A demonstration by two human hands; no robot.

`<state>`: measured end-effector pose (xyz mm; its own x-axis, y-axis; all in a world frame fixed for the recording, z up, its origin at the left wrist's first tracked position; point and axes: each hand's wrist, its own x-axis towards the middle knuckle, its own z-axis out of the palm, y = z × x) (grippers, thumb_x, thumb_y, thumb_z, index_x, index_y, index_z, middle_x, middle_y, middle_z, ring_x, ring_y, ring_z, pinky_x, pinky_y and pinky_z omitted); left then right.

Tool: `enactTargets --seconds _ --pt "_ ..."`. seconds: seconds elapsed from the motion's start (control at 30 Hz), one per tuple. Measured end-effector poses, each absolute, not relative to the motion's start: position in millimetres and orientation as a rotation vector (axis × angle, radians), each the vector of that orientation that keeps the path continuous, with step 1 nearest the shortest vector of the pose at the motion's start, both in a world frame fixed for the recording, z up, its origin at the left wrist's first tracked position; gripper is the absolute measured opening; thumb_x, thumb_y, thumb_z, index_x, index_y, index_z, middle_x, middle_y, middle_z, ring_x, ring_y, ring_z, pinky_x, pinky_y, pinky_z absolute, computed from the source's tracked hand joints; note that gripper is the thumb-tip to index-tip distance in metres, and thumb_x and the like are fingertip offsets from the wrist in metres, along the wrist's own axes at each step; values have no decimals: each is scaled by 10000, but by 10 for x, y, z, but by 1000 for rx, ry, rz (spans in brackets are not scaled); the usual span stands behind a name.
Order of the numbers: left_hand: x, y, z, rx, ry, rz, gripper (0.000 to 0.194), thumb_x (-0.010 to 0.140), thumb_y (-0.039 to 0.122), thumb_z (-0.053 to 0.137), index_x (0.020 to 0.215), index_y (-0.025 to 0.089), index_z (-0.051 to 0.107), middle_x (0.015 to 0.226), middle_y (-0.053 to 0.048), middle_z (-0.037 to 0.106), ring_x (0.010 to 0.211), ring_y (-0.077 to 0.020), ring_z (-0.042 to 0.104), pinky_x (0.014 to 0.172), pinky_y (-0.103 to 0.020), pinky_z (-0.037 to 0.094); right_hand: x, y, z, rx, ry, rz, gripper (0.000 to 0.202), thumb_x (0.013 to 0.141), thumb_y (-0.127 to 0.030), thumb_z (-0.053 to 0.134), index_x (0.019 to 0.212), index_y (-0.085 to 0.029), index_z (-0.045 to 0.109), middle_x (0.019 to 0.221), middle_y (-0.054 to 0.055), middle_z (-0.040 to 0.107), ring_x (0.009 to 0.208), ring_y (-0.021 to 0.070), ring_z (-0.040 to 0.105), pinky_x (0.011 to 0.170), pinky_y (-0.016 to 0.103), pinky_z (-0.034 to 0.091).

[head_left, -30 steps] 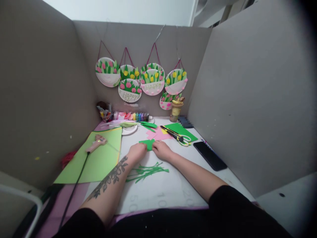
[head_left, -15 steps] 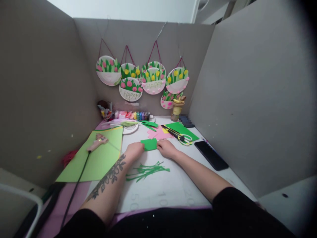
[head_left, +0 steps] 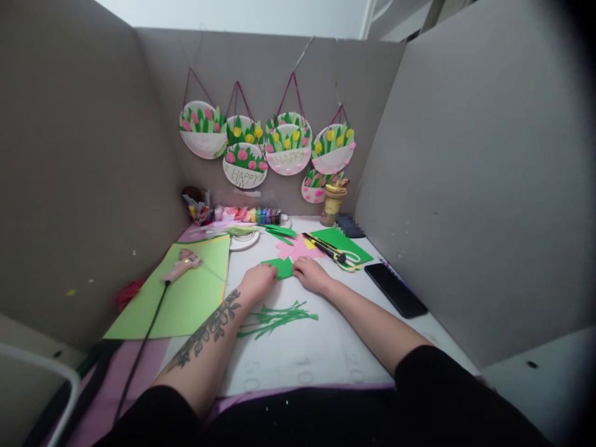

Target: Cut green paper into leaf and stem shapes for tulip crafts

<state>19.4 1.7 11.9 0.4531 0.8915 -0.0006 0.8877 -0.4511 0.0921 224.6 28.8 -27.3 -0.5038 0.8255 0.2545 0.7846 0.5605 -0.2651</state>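
A small piece of green paper (head_left: 283, 267) lies between my two hands near the middle of the table. My left hand (head_left: 259, 280) is closed on its left side, covering its lower left part. At its right edge, my right hand (head_left: 309, 274) grips with the fingers curled. Thin green paper strips (head_left: 279, 320) lie in a loose bunch just in front of the hands. Behind them are pink paper pieces (head_left: 298, 247), and scissors (head_left: 342, 256) with pale handles resting partly on a green sheet (head_left: 339, 241).
To the left, a glue gun (head_left: 184, 266) lies on a light green sheet (head_left: 186, 304), its cord trailing toward me. A black phone (head_left: 395, 290) is at the right. Paint pots (head_left: 265, 216) line the back, below hanging paper-plate flower baskets (head_left: 288, 150). Grey partitions (head_left: 465, 155) enclose the table.
My left hand has moved right and slightly up over the green paper, covering more of its left part. My right hand stays at the right edge. The camera view has shifted slightly.
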Motion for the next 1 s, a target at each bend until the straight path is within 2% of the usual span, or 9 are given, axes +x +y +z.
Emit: enactTargets --seconds 0.43,0.7,1.0 --pt "211 140 39 2496 1636 111 320 903 230 377 953 150 683 989 -117 702 923 -219 642 839 -298 461 2124 350 -318 -1371 -2418 163 142 864 -185 520 815 -157 650 827 61 622 825 180 523 796 270 373" --pt "234 140 27 2502 1680 37 345 911 205 350 954 118 680 986 -133 700 895 -203 637 802 -276 456 2117 338 -327 -1447 -2436 139 181 878 -193 494 854 -158 670 885 77 619 869 192 512 816 285 364" --pt "252 154 15 2480 1722 -5 341 898 203 359 936 94 680 970 -165 700 879 -237 657 772 -305 479 2128 375 -357 -1567 -2433 102 207 894 -219 468 870 -166 667 919 93 643 896 220 532 779 301 370"
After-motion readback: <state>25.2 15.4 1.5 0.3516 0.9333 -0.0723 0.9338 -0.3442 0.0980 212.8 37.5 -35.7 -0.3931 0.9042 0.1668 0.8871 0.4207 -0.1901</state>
